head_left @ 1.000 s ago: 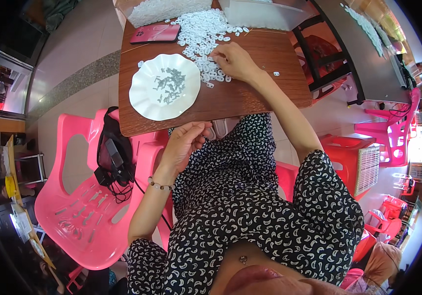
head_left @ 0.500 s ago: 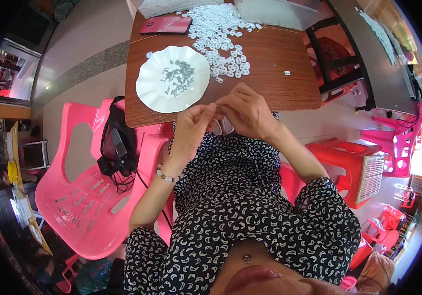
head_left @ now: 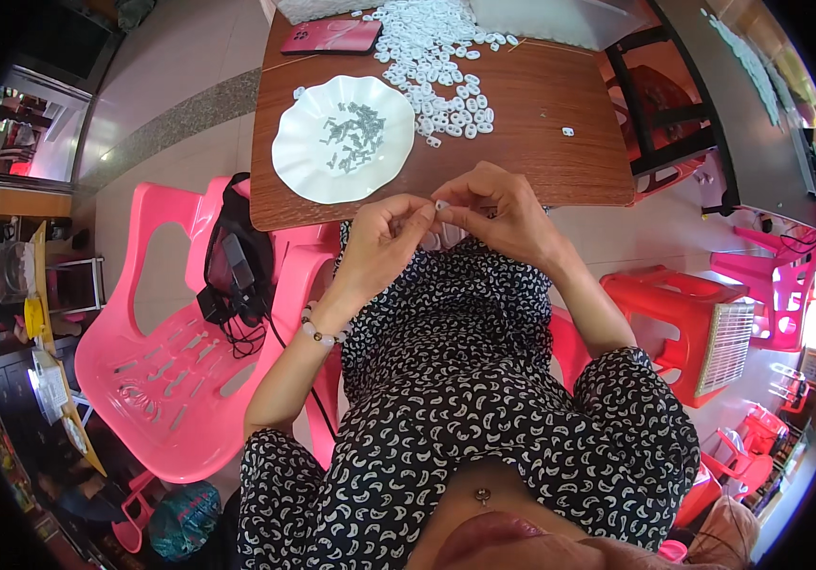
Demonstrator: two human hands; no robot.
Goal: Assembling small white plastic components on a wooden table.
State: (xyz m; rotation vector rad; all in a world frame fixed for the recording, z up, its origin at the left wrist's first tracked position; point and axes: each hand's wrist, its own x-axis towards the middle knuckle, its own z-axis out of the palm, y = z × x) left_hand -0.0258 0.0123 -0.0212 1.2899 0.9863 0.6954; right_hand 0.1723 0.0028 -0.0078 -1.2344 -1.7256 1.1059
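Both hands meet by the table's near edge. Right hand (head_left: 503, 217) has thumb and forefinger clamped on 1 small white piece (head_left: 441, 205); left hand (head_left: 387, 242) has its fingertips right beside it, can't tell if they're gripping anything. Past that on the brown table (head_left: 541, 114): wavy white plate (head_left: 296, 157) with little grey bits (head_left: 358, 142), heap of white pieces (head_left: 427, 57), pink phone (head_left: 332, 36).
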